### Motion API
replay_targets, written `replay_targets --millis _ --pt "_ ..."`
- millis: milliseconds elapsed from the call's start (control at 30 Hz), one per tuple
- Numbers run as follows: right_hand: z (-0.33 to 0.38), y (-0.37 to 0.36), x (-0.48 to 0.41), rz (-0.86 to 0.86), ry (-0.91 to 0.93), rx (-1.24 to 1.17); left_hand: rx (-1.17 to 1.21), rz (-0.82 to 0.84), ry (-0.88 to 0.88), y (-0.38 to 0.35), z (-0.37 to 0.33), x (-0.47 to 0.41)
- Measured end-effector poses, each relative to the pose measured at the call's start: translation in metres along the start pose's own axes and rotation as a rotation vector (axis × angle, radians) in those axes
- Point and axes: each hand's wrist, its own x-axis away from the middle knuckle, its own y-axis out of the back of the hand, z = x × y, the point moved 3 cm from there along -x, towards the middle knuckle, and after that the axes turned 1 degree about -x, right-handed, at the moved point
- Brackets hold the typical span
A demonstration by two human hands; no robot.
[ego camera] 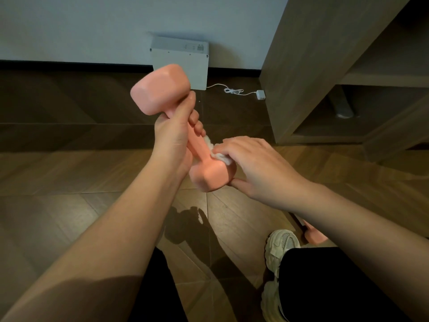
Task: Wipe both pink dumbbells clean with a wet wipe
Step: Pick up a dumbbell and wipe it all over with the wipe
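Left hand (173, 138) is clamped round the handle of a tilted pink dumbbell (160, 89), held above the floor (69, 182). A wet wipe (218, 154) is pressed onto its lower head by the curled right hand (255, 166), thumb beneath. A second pink dumbbell (314, 237) is partly hidden behind the right forearm.

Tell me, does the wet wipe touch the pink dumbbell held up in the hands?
Touching. The head view shows the right hand pressing the wet wipe onto the dumbbell, where its handle meets the lower head.
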Motion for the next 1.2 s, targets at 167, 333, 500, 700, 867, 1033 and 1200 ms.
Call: replay_targets --millis 167,333,500,700,867,1033,1200 --pt "0.003 -0.001 -0.003 -0.037 0.09 0.093 -0.054 0.0 -0.045 -0.001 0.0 0.005" --pt "0.008 -0.004 0.001 -0.073 0.103 0.022 0.022 -0.068 -0.025 0.006 -0.005 0.002" --pt "0.005 0.002 -0.002 0.074 0.011 -0.219 0.034 -0.042 0.022 0.008 -0.007 -0.002" --pt "0.001 0.012 -0.005 -0.103 -0.14 -0.5 0.003 0.078 0.103 0.006 -0.004 -0.001" --pt "-0.013 0.021 -0.009 -0.237 -0.363 -0.771 -0.029 0.099 0.141 0.004 -0.002 0.001" --pt "-0.03 0.021 -0.005 -0.228 -0.582 -1.138 -0.229 0.055 0.157 0.011 0.0 -0.002" --pt "-0.033 0.026 -0.006 -0.253 -0.606 -1.336 -0.252 0.146 0.293 0.009 0.01 0.004"
